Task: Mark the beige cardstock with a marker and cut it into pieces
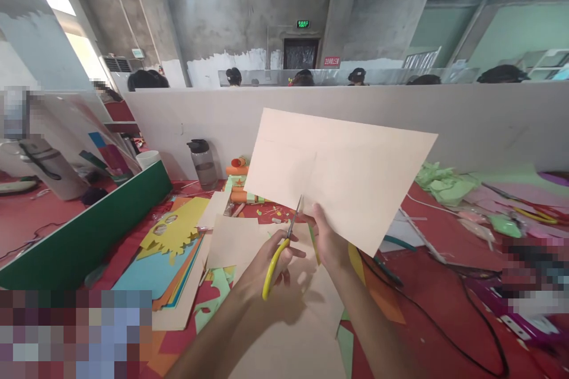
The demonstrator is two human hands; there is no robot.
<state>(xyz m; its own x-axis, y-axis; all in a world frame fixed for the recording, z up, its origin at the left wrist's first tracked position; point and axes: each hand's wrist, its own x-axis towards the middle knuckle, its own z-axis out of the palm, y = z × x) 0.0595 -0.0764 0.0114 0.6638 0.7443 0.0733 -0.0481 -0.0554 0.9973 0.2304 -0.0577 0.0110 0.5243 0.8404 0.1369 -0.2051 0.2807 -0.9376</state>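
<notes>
My left hand (278,254) is closed on a pair of scissors (272,269) with yellow handles. The blades point up and meet the lower edge of a large cream sheet of paper (351,166). Faint lines run across that sheet, which is held up and tilted above the table. At its lower edge my right hand (328,238) grips it, thumb on the near face and the other fingers mostly hidden behind. Under both hands lie more cream sheets (284,340) and green paper scraps (216,293).
On the left are a stack of coloured paper (155,266), a yellow cut-out (178,228), a green divider (89,225) and a water bottle (203,164). Orange rolls (240,183) stand behind the sheet. To the right lie black cables (427,308) and crumpled green paper (448,183).
</notes>
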